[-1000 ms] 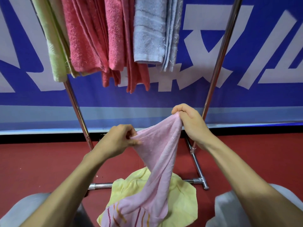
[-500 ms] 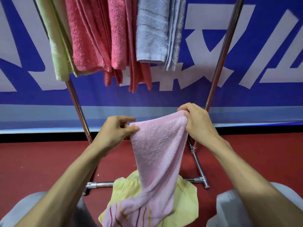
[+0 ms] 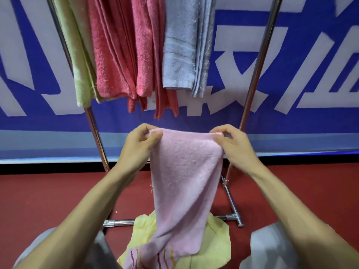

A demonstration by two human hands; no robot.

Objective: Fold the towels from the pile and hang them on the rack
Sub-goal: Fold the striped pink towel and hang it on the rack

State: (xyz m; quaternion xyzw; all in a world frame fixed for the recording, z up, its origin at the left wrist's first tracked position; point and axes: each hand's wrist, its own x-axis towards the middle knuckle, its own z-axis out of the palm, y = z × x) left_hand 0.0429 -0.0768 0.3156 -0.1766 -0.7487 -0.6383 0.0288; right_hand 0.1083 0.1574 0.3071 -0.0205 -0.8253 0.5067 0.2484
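A light pink towel (image 3: 184, 181) hangs stretched flat between my hands, its striped lower end trailing onto a yellow towel (image 3: 215, 241) on the floor. My left hand (image 3: 139, 144) pinches its top left corner and my right hand (image 3: 235, 146) pinches the top right corner. Behind them stands the metal rack (image 3: 254, 78). Green (image 3: 77, 61), red (image 3: 114, 55), pink-red (image 3: 143, 47) and grey-blue (image 3: 180, 45) towels hang folded from its top, which is out of frame.
The rack's chrome base bar (image 3: 231, 217) lies on the red floor (image 3: 42, 199) just behind the yellow towel. A blue and white banner (image 3: 310, 74) covers the wall behind. My grey-clad knees (image 3: 272, 247) frame the bottom corners.
My hands have moved apart and slightly up, spreading the bunched top edge of the pink towel into a flat, straight span.
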